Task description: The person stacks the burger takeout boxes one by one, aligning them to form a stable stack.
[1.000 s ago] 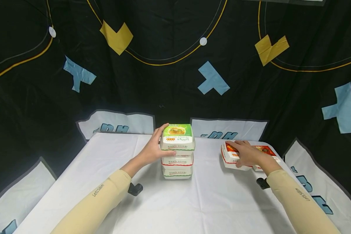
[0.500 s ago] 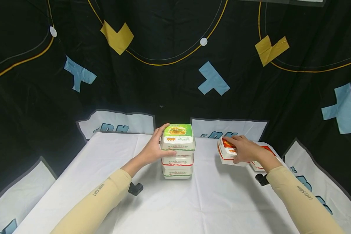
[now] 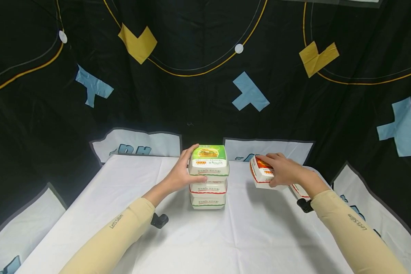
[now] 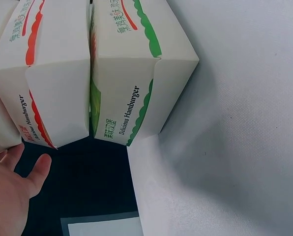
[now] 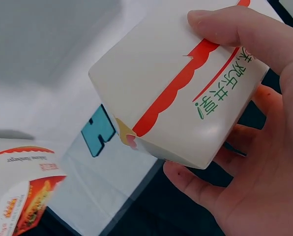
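Three hamburger boxes stand stacked mid-table: a green-topped box (image 3: 209,163) uppermost, a red-lined box (image 3: 208,187) in the middle and a green-lined box (image 4: 129,73) at the bottom. My left hand (image 3: 179,176) holds the uppermost box by its left side, thumb across its front. On the right, my right hand (image 3: 285,170) grips a red-topped hamburger box (image 3: 263,176) above the cloth. Its thumb lies on one side of the carton (image 5: 181,83), with the other fingers on the opposite side. Another red hamburger box (image 5: 23,191) sits on the table, partly behind the right wrist in the head view.
A white cloth (image 3: 198,243) covers the table. Black curtain (image 3: 198,102) hangs behind it, bearing tape shapes and cords. Dark wrist-camera mounts (image 3: 159,221) show beneath both forearms. White lettered panels (image 3: 137,144) edge the table's far side.
My right hand has lifted the red-topped box off the table and carried it left, away from the other red box. The left hand and the stack stay in place.
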`<state>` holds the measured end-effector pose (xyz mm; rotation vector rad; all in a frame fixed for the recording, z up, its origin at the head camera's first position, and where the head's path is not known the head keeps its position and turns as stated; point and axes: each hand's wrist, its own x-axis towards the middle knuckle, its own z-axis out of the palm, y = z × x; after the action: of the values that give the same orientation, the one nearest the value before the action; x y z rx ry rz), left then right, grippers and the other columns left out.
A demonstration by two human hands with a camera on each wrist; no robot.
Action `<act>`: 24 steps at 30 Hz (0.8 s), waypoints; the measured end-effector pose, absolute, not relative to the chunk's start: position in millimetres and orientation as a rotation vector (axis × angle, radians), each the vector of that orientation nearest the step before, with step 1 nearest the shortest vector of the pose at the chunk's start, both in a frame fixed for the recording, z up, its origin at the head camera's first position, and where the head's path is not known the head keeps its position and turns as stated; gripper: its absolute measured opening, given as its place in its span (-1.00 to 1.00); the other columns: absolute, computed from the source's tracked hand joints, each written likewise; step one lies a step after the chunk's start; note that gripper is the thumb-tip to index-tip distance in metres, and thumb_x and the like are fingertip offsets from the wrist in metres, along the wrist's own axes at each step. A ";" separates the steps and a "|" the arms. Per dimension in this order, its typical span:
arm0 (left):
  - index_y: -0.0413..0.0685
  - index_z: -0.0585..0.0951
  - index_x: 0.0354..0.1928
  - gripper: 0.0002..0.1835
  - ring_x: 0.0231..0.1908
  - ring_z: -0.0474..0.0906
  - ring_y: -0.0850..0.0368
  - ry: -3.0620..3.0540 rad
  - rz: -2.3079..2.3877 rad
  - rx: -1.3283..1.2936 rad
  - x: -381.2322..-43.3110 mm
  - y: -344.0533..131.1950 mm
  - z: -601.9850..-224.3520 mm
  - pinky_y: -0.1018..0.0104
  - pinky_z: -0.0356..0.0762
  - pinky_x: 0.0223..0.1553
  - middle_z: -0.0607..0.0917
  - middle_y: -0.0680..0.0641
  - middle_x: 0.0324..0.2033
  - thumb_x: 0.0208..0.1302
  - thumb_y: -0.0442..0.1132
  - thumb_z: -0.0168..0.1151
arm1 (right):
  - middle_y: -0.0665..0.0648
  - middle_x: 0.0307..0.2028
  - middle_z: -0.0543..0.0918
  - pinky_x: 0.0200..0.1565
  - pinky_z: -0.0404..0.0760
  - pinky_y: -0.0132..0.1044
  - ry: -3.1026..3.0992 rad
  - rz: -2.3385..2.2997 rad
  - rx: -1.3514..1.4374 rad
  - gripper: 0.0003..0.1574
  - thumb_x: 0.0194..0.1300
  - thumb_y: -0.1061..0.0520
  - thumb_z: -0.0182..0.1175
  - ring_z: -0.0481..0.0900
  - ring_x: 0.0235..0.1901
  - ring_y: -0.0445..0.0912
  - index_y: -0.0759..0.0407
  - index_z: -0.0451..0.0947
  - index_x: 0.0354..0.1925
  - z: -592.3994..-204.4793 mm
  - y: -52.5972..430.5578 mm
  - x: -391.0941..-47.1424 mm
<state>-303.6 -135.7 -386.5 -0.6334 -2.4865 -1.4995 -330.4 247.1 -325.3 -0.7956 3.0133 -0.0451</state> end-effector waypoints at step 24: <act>0.20 -0.05 0.60 0.21 0.38 0.22 -0.19 -2.500 -1.515 -0.650 -302.0 -132.1 -381.9 -0.23 0.38 0.27 0.12 -0.14 0.49 0.03 -0.16 0.58 | 0.18 0.52 0.12 0.10 0.57 0.10 2.996 -0.173 -0.808 0.27 0.06 0.00 0.50 0.26 0.27 0.17 -0.31 0.01 0.57 -280.5 218.4 -324.5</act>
<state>-302.0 -132.1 -381.9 -0.6501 -2.4996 -1.5146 -324.5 218.4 -280.5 -0.8078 2.9959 -0.1732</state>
